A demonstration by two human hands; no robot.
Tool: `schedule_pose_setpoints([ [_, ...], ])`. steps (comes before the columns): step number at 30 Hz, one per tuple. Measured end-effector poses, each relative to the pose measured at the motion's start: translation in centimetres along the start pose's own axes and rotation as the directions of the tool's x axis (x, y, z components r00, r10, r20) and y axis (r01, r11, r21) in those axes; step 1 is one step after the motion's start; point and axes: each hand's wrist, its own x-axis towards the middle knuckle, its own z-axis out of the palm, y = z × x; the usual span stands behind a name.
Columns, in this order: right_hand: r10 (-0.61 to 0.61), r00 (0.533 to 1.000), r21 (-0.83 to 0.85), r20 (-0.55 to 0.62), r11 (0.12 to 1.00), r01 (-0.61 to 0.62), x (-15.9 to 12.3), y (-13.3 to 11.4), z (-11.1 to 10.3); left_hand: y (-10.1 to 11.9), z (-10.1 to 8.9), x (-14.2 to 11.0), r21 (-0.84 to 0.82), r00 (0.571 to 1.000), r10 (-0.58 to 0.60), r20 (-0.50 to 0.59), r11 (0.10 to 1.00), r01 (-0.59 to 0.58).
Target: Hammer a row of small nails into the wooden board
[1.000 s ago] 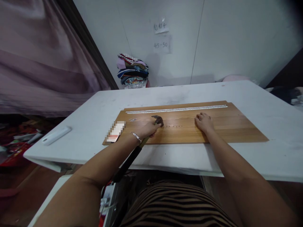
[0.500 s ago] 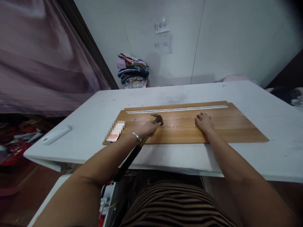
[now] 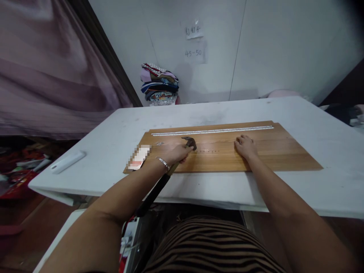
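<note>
My left hand (image 3: 179, 153), a silver bangle on its wrist, is closed around a claw hammer (image 3: 191, 142) just below the head. The hammer's dark handle slants down toward me past the table's front edge. Under it lies a brown wooden board (image 3: 284, 151). A row of small dark nails (image 3: 209, 151) runs across the board to the right of the hammer head. My right hand (image 3: 246, 146) rests on the board, right of the row, with its fingers curled in; whatever may be inside them is hidden.
A white ruler-like strip (image 3: 213, 131) lies along the board's far side. Several loose nails (image 3: 159, 143) and a phone with a blurred screen (image 3: 140, 157) are at its left. A white oblong object (image 3: 68, 162) sits on the white table (image 3: 93, 140). Folded cloths (image 3: 160, 84) stand by the wall.
</note>
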Motion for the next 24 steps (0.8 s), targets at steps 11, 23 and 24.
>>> schedule_pose_setpoints([
  [11,-0.003,1.0,0.011,-0.018,1.0,0.003,0.0,0.1,0.1,-1.4,0.3,1.0,0.023,1.0,-0.004,0.016,1.0,0.003],
  [23,-0.001,1.0,0.004,-0.025,1.0,0.001,0.1,0.1,0.3,-0.5,-0.1,0.6,0.03,1.0,0.011,-0.005,0.999,-0.011],
  [24,-0.004,1.0,0.005,-0.027,1.0,0.004,0.1,0.1,0.3,-0.6,-0.1,0.6,0.035,1.0,0.009,-0.003,0.999,-0.009],
])
